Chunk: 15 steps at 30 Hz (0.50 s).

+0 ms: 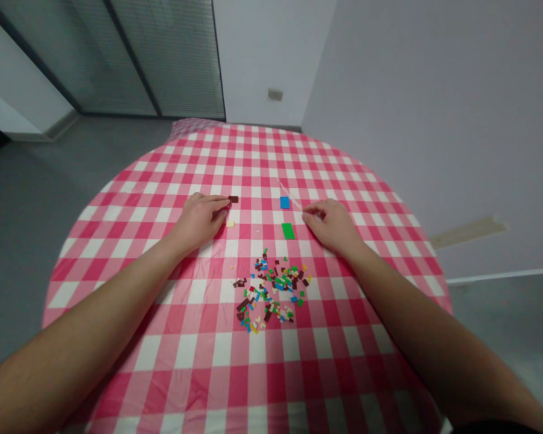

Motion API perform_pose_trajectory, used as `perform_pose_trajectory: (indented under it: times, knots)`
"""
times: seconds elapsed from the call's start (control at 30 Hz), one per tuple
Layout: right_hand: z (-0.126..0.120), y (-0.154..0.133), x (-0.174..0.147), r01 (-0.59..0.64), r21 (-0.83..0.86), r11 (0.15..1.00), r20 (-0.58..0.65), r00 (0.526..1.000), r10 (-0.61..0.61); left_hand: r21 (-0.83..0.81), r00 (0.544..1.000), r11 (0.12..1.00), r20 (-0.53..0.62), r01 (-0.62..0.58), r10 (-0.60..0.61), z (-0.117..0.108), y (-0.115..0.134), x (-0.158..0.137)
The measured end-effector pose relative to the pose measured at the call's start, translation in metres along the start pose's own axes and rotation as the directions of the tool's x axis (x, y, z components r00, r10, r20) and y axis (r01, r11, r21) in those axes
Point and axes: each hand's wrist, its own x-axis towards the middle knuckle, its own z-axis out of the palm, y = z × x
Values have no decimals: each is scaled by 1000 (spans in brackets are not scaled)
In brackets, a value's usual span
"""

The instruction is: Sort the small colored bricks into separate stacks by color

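My left hand [204,216] rests over the table, its fingertips touching the left edge of a dark brown building plate [233,199]. Its thumb is apart from the forefinger, close to a cream piece [230,223]. My right hand [331,222] is pinched round the near end of a thin, pale, see-through strip [290,194] that slants away to the left; its exact kind is unclear. Left of that hand lie a blue square plate [285,202] and a green plate [288,231]. Nearer to me spreads a pile of small coloured building bricks [278,283].
A round table carries a red-and-white checked cloth [199,374], slightly wrinkled at the left front. Tiny loose bits [257,230] lie between the hands. White walls [416,108] stand behind and to the right, with a glass partition [181,54] at the back left.
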Motion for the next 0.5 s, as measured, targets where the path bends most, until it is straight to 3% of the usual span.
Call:
perform_pose_trajectory:
  times: [0.5]
  knots:
    - [0,1,1,13,-20,1000,-3,1000,-13,-54,1000,999,-14,5,-6,-1,-1,0]
